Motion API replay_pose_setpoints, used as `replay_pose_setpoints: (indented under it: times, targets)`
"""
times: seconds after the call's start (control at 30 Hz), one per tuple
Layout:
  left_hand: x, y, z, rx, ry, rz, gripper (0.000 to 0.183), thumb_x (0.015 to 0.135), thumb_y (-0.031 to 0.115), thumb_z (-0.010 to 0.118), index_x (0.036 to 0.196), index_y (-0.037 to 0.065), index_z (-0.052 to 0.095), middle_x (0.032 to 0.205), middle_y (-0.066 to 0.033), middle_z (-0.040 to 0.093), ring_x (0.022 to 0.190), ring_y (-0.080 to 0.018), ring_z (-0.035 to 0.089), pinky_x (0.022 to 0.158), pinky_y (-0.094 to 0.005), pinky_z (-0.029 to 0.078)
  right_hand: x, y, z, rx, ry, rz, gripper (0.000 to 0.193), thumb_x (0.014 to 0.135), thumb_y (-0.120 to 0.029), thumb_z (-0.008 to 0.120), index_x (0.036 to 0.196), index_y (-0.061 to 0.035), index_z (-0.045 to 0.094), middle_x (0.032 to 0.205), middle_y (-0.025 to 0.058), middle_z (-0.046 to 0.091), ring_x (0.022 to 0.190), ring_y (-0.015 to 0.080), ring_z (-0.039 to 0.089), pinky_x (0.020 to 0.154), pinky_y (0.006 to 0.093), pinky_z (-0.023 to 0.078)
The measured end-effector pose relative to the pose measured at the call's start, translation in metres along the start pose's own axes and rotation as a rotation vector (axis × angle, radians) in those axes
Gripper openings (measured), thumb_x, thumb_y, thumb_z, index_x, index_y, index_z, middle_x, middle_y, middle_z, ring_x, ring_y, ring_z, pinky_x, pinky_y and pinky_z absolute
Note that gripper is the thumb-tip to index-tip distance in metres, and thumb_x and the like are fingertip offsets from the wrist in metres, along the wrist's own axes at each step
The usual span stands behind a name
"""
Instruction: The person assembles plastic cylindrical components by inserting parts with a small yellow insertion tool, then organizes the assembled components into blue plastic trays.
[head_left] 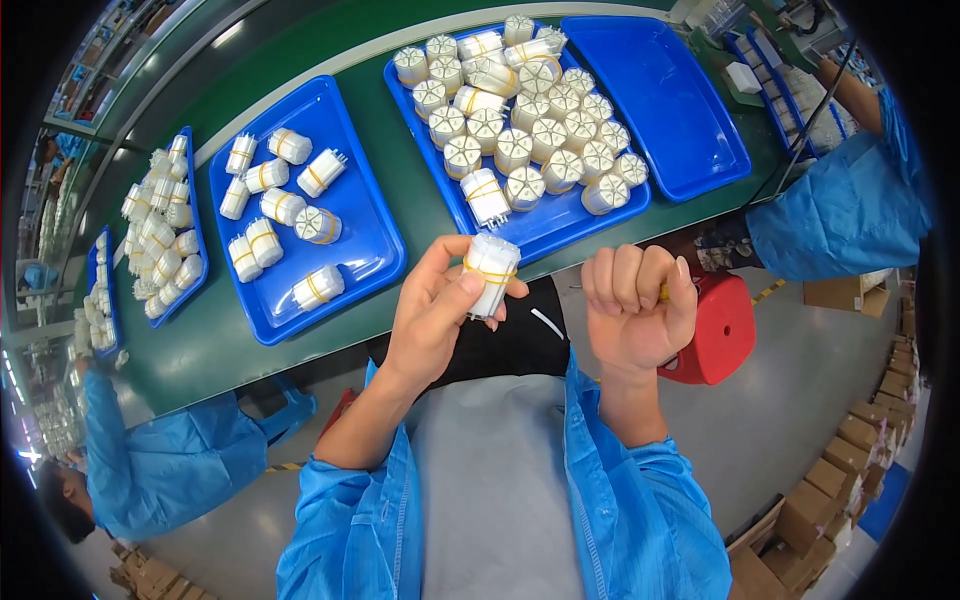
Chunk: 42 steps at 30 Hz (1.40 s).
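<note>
My left hand (432, 305) is closed round a bundle of white plastic pieces (492, 268) tied with a yellow band, held upright just off the bench's near edge. To its right, my right hand (637, 305) is raised with its fingers curled in. A small yellow bit (664, 290) shows between its thumb and fingers; the rest of it is hidden. Beyond my hands, a blue tray (540, 238) is crowded with similar banded bundles (547, 138). On my dark lap lies a thin white strip (547, 323).
Another blue tray (362, 255) at left holds several scattered bundles, with more loaded trays (197, 265) farther left. A bare blue tray (655, 100) lies at right on the green bench (180, 365). Co-workers in blue sit either side. A red stool (722, 330) stands at right, near cardboard boxes (805, 500).
</note>
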<state>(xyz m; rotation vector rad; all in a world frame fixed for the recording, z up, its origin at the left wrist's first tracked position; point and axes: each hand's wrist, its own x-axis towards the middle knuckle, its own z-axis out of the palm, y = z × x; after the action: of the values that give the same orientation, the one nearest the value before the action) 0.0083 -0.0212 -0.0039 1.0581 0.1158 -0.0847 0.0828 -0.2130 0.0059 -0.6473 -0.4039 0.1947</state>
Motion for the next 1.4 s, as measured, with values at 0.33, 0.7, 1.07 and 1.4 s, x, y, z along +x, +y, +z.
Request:
replay_pose_setpoints:
  times: [0.33,0.7,1.07,1.4]
  targets:
    - [-0.002,-0.003,-0.001,-0.286,-0.073,-0.115,0.047,0.101,0.036,0.047,0.126,-0.003,0.048,0.097,-0.0129,0.060,0.076,-0.0203,0.063,0.064,-0.0313,0.050,-0.001,-0.002,0.005,0.022,-0.013,0.001,0.044,0.103,-0.032,0.035,0.064,-0.0122,0.031,0.057,-0.0006,0.034,0.054,0.0129,0.029,0.053,0.0304,0.025]
    - [-0.012,0.002,0.020,-0.170,-0.094,-0.118,0.045,0.098,0.028,0.055,0.131,-0.002,0.047,0.096,-0.0058,0.058,0.070,-0.0091,0.053,0.056,-0.0227,0.043,0.004,0.006,0.030,0.204,-0.163,-0.069,0.054,0.102,-0.049,0.031,0.062,-0.0133,0.030,0.056,-0.0009,0.034,0.054,0.0159,0.028,0.056,0.0340,0.026]
    - [-0.017,0.006,0.020,0.095,-0.118,-0.090,0.045,0.097,0.027,0.061,0.131,-0.001,0.050,0.097,-0.0016,0.059,0.077,-0.0045,0.049,0.065,-0.0207,0.042,0.001,0.009,0.035,0.129,-0.196,-0.078,0.054,0.102,-0.046,0.033,0.061,-0.0128,0.029,0.054,-0.0004,0.031,0.052,0.0163,0.026,0.055,0.0345,0.026]
    - [-0.015,-0.001,0.011,0.397,-0.103,0.046,0.043,0.099,0.028,0.058,0.131,-0.001,0.051,0.099,-0.0052,0.058,0.082,-0.0088,0.052,0.072,-0.0245,0.044,0.005,0.022,0.032,0.193,-0.136,0.023,0.052,0.104,-0.041,0.030,0.060,-0.0135,0.026,0.052,-0.0012,0.029,0.050,0.0146,0.024,0.055,0.0324,0.026]
